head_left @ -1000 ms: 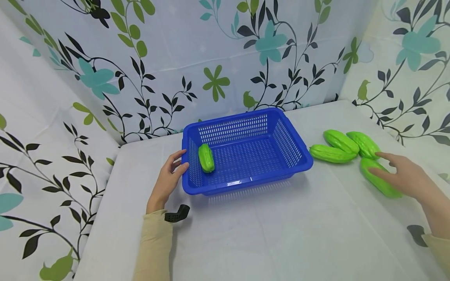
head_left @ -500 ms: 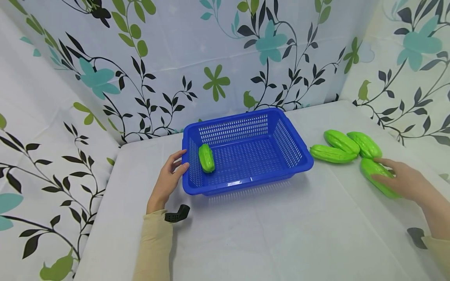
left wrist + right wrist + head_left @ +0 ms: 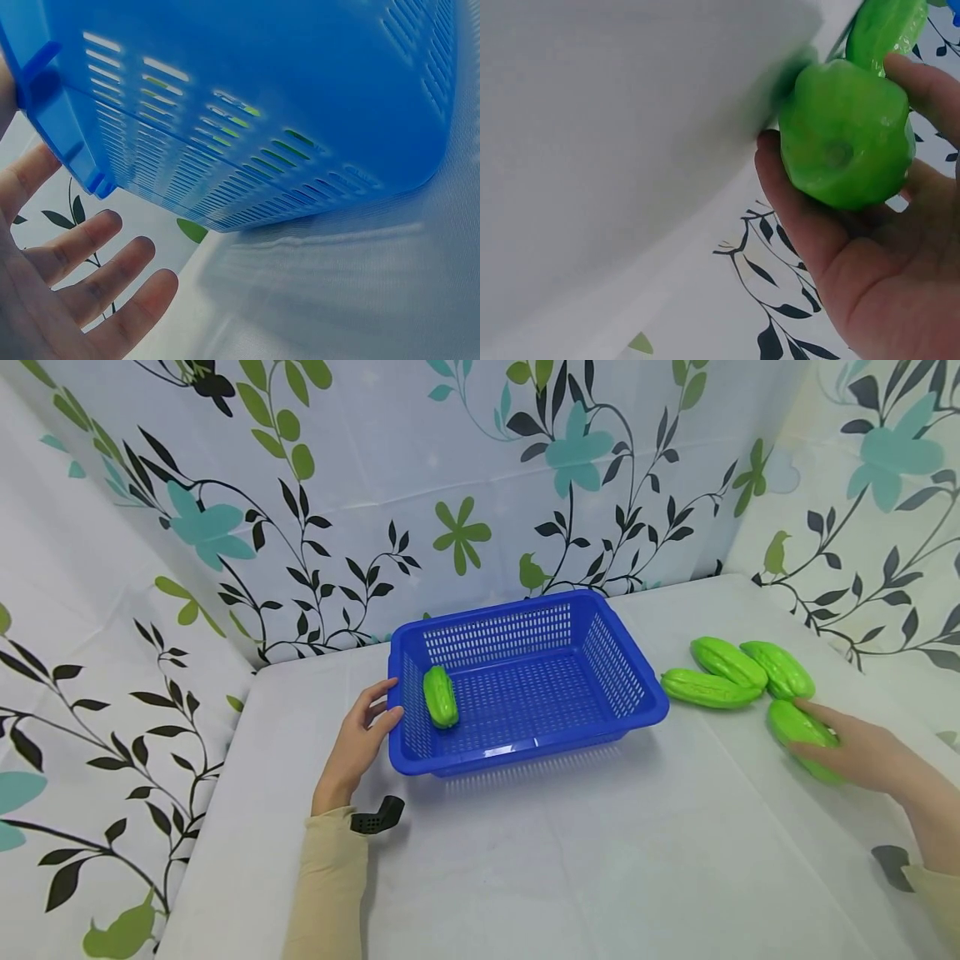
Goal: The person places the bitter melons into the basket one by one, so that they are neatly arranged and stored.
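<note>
Head view shows the right hand (image 3: 862, 748) curled round a green gourd (image 3: 798, 725) on the white table (image 3: 525, 868), just beside three more gourds (image 3: 724, 662), while the left hand (image 3: 357, 740), fingers loosely spread, touches the blue basket (image 3: 540, 697) holding another gourd (image 3: 440, 697).

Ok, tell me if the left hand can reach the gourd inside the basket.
Probably yes: the left hand is at the end of the blue basket where the gourd lies, and the basket's top is open.
</note>
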`<move>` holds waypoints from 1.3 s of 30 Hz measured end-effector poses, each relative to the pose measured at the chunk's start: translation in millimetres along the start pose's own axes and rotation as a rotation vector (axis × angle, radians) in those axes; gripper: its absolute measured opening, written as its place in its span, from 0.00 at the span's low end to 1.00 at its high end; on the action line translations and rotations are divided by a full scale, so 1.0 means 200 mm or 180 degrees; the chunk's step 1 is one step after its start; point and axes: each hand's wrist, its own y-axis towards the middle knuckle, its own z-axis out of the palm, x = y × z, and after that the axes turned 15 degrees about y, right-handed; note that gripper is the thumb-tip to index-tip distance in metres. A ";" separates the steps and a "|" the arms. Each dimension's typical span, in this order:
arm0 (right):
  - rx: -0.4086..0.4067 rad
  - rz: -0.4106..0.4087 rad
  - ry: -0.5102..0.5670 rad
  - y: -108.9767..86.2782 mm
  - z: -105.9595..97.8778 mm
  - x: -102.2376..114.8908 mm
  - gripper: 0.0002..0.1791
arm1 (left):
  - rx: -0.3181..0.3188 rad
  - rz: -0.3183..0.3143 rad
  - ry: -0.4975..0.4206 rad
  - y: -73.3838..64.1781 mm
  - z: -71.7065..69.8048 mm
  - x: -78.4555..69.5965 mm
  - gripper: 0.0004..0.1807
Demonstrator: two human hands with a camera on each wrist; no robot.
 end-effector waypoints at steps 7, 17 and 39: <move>0.0180 -0.0043 -0.0088 -0.02 -0.01 0.02 0.53 | -0.0047 0.0037 -0.0003 0.03 0.02 0.07 0.32; 0.0139 -0.0308 -0.0029 -0.03 -0.01 0.05 0.38 | -0.0052 0.0026 0.0006 0.03 0.02 0.06 0.32; -0.0220 -0.0720 0.0530 0.04 -0.14 0.55 0.37 | 0.0028 0.0023 0.0039 -0.04 -0.03 -0.11 0.30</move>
